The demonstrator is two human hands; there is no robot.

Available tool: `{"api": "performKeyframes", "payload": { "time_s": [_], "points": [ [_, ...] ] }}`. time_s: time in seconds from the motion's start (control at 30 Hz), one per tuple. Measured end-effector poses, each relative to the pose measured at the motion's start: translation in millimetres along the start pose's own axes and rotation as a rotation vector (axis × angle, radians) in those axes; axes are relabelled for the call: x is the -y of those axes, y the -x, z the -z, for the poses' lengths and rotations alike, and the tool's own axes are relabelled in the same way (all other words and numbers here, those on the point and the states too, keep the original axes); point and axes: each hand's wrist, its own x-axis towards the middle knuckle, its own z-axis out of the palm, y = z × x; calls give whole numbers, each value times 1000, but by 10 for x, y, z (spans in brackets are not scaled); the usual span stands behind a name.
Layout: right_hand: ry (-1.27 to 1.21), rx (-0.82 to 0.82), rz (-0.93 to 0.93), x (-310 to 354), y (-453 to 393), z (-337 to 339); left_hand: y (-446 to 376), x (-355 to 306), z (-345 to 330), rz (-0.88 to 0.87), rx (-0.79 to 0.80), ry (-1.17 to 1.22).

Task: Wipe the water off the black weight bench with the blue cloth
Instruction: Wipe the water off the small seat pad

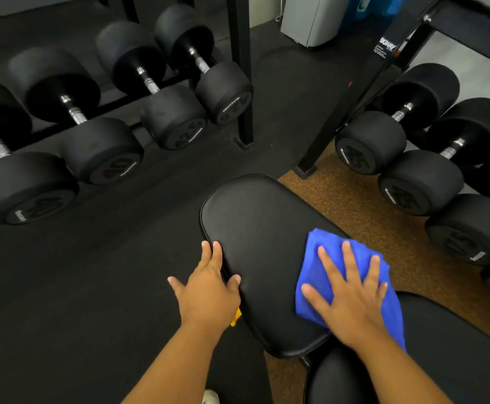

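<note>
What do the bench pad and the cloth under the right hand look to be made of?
Bench pad: smooth black vinyl or leather-like upholstery, going by its soft sheen and piped edge. Blue cloth: probably microfibre or terry; it looks matte and fuzzy, and folds thickly under the flat right hand.

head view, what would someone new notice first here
The blue cloth stands out brightest, lying on the right side of the black bench pad with the right hand pressed flat on it, fingers spread. The left hand rests against the pad's left edge. Black dumbbells fill racks to the left and right beyond the bench.
</note>
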Motion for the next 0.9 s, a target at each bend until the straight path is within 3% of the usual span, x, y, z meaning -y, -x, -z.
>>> {"api": "performKeyframes", "payload": {
  "time_s": [0.23, 0.5, 0.7, 0.9],
  "points": [
    [-225, -4, -82, -34, -746, 312, -82, -41, 122, -16, -30, -110],
    [-320, 221, -48, 98, -1327, 593, -189, -94, 171, -8, 30, -219],
    [-283, 192, 30, 317, -1425, 613, -144, -127, 66, -7, -80, -362],
    [-403, 250, -60, -253, -1080, 580, -146, -131, 149, 12, -70, -402]
  ]
}}
